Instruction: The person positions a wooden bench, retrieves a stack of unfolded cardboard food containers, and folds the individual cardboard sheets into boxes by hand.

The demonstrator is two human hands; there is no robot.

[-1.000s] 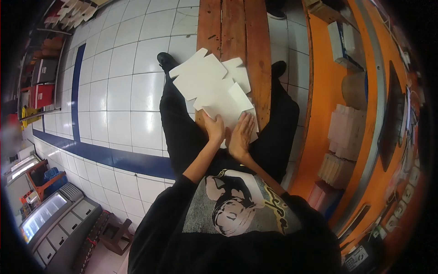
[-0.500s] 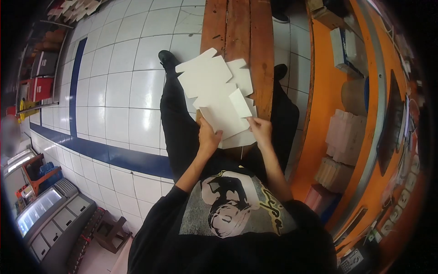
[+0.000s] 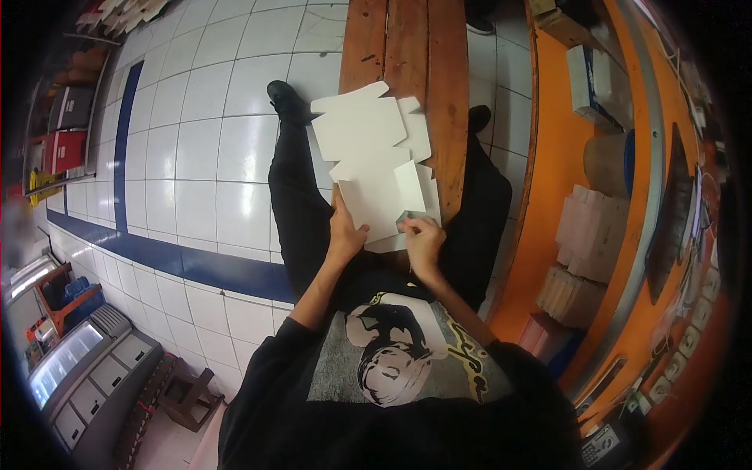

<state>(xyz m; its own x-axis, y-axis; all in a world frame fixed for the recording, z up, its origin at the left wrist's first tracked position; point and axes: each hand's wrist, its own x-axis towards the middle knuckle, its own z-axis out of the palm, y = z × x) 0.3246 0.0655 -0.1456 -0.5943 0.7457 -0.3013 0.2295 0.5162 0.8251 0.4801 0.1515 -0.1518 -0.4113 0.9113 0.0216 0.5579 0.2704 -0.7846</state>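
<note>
A white die-cut cardboard box blank point(image 3: 364, 133) lies half-folded before me over the wooden bench, its side flaps standing up. My left hand point(image 3: 343, 233) grips its near left edge, thumb on the inner face and fingers mostly hidden behind the raised left flap. At the near right corner my right hand point(image 3: 423, 239) pinches a small tab point(image 3: 407, 218) whose greenish printed side shows. Beside that hand the right flap point(image 3: 409, 186) stands folded up. Under the blank, another white cardboard blank point(image 3: 417, 139) sticks out to the right.
I straddle the wooden bench point(image 3: 450, 102), with white floor tiles point(image 3: 188, 149) to the left. On the right, an orange shelf unit point(image 3: 548, 117) holds stacked cardboard point(image 3: 591, 235). A display fridge point(image 3: 90, 376) and a small brown stool point(image 3: 188, 399) stand at lower left.
My right hand has moved left and slightly down, from the right flap to the corner tab, now bent inward. The blank has straightened slightly. My left hand keeps its hold, shifted slightly left.
</note>
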